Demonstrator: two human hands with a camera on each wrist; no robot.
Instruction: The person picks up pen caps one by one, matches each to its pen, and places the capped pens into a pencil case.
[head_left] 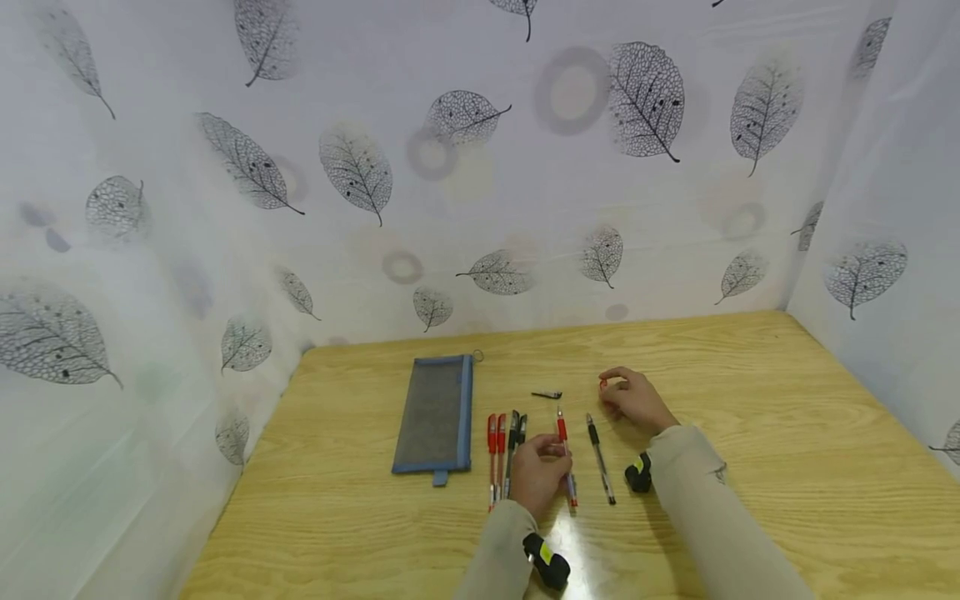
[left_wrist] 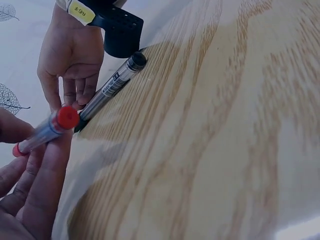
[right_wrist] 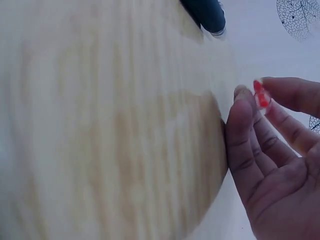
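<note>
Apparently mid-capping or uncapping, the left hand (head_left: pixel 538 477) pinches the bare-tipped red gel pen (head_left: pixel 562 430) beside the black gel pen (head_left: pixel 599 455), the right hand (head_left: pixel 634 402) a red cap (right_wrist: pixel 262 98) well apart, so the next move likely calls for aligning or laying down that cap.

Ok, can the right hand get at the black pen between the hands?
Probably yes: the black pen lies close to the right hand with nothing between, though the red cap that hand pinches could hamper gripping.

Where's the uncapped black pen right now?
In the head view, the uncapped black pen lies on the table, just right of the red pen in the left hand.
</note>
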